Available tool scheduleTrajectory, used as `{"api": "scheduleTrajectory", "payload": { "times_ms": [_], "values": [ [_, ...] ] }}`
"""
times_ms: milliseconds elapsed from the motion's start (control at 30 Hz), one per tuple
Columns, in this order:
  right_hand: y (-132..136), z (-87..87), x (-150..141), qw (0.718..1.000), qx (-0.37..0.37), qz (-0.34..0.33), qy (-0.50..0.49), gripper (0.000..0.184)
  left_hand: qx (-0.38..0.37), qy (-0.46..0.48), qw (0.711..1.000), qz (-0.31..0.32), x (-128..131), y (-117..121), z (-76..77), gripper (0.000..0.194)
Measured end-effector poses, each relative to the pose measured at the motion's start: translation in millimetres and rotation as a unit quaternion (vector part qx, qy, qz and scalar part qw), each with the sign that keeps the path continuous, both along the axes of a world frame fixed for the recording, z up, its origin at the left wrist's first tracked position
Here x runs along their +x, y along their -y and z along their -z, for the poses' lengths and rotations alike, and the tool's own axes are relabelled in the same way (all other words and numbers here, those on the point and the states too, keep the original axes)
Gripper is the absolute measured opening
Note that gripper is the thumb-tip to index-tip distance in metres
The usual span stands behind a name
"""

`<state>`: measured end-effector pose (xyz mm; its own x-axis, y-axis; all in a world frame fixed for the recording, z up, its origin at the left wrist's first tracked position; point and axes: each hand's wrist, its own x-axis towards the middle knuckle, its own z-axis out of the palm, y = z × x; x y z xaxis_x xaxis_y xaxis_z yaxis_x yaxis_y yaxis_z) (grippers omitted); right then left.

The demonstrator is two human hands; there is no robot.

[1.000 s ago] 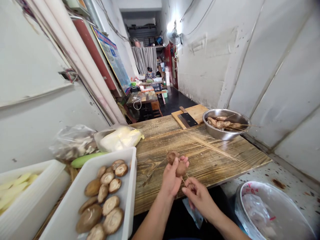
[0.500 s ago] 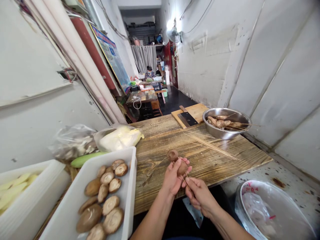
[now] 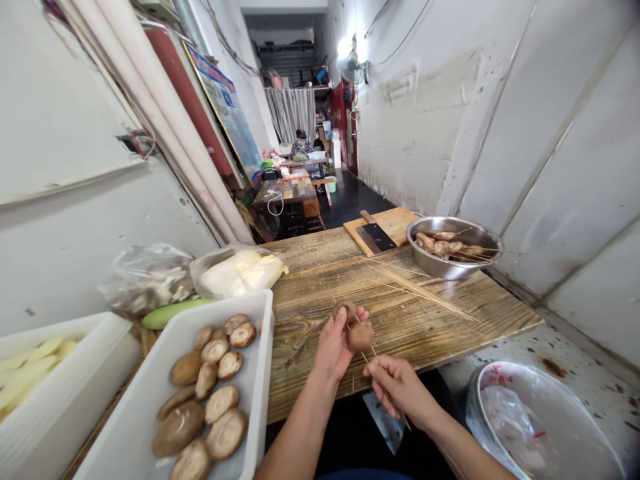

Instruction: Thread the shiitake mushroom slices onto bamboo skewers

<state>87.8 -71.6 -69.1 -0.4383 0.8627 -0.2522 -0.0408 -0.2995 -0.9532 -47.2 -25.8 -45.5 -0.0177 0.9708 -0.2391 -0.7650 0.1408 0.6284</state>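
Two brown shiitake mushrooms are threaded on thin bamboo skewers (image 3: 375,352) above the front of the wooden table. My left hand (image 3: 332,348) is closed around the far mushroom (image 3: 345,309), thumb on its cap. Nearer to me, the second mushroom (image 3: 361,337) sits on the skewers beside my left palm. My right hand (image 3: 395,381) pinches the skewers below it, and a skewer end pokes out under that hand. To the left, a white tray (image 3: 266,363) holds several loose shiitake mushrooms (image 3: 227,432), some cap up and some gills up.
Loose bamboo skewers (image 3: 425,290) lie across the table (image 3: 305,393). Behind them are a cleaver (image 3: 376,237) on a cutting board (image 3: 400,223) and a steel bowl (image 3: 450,268) of skewered mushrooms. A lined bin (image 3: 565,413) stands at right; bagged cabbage (image 3: 243,273) lies at left.
My left hand has shifted up from the nearer mushroom to the far one, so the nearer cap shows more fully. My right hand still grips the skewers.
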Motion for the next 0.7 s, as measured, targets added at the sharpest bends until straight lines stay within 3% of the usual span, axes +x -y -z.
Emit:
{"api": "scheduleTrajectory", "payload": {
  "times_ms": [367,500,600,700],
  "values": [
    [1.4,8.4,0.4,0.994,0.077,-0.018,0.081,0.043,0.009,-0.076,0.995,-0.064,-3.7,-2.1,-9.7,0.022],
    [1.5,4.8,1.6,0.983,0.117,-0.039,0.136,0.043,0.030,-0.072,0.996,-0.051,-6.4,-3.8,-10.2,0.023],
    [5.1,-5.5,7.6,0.958,0.184,-0.039,0.215,0.036,0.010,-0.039,0.997,-0.061,-13.3,-5.2,-7.1,0.021],
    [6.5,-19.8,17.3,0.908,0.271,0.020,0.319,0.021,-0.014,-0.021,0.995,-0.095,-21.3,-7.7,-6.0,0.015]
  ]
}}
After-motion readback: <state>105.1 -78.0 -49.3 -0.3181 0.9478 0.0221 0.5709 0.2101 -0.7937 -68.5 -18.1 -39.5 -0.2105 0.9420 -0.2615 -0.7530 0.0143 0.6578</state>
